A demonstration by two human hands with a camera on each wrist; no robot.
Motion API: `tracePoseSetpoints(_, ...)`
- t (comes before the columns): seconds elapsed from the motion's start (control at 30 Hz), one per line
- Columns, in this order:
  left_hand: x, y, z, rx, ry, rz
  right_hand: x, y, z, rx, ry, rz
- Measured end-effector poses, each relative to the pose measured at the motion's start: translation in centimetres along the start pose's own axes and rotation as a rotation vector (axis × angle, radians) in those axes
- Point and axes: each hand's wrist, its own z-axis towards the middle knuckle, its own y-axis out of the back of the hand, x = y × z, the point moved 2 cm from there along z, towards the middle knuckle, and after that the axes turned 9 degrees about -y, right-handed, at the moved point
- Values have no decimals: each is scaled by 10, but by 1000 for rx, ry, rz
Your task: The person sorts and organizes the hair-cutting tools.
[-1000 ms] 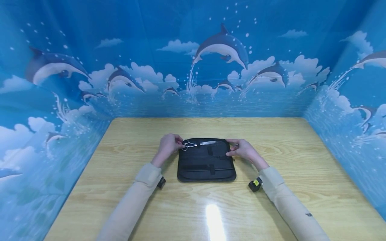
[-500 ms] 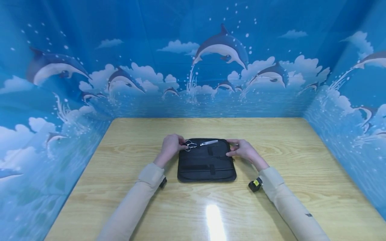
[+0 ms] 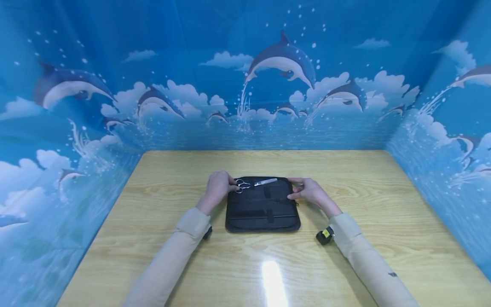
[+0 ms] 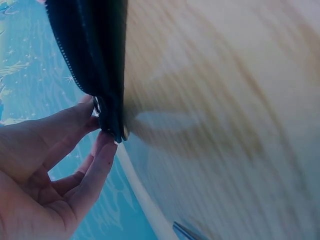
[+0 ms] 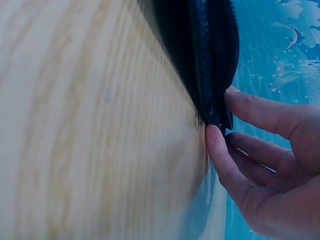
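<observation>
A black zip-edged case [image 3: 245, 202] lies spread flat on the table. Silver scissors [image 3: 243, 184] lie along its far edge, finger rings to the left and blades [image 3: 266, 182] to the right, with a black strap crossing them in the middle. My left hand [image 3: 218, 187] pinches the scissors' rings at the case's far left corner. In the left wrist view, the left thumb [image 4: 82, 111] is at a bit of metal on the case's edge, and a finger lies under that edge. My right hand [image 3: 307, 190] grips the far right edge of the case between thumb and fingers.
The case has further black straps [image 3: 270, 215] and a long pocket [image 3: 249, 222] along its near side. Pale wood makes up the table [image 3: 345, 170]. A blue dolphin-print backdrop [image 3: 215, 55] rises behind the table and at both sides.
The scissors have slid slightly right and tilted a little in the case, and my left hand has moved right with them. My right hand and the case have hardly moved.
</observation>
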Motion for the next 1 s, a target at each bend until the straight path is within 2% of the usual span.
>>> tracePoseSetpoints(0.2, -1, -1, 0, 19, 28, -28, -2, 1, -1, 1, -2, -6)
tracePoseSetpoints(0.43, -3, -2, 0, 16, 12, -16, -3, 1, 0, 0, -8, -17)
tracePoseSetpoints(0.63, -4, -2, 1, 36, 41, -26, -2, 0, 0, -7, -18, -25)
tracePoseSetpoints(1.0, -4, -2, 2, 21, 48, -32, 1, -1, 1, -4, -4, -23)
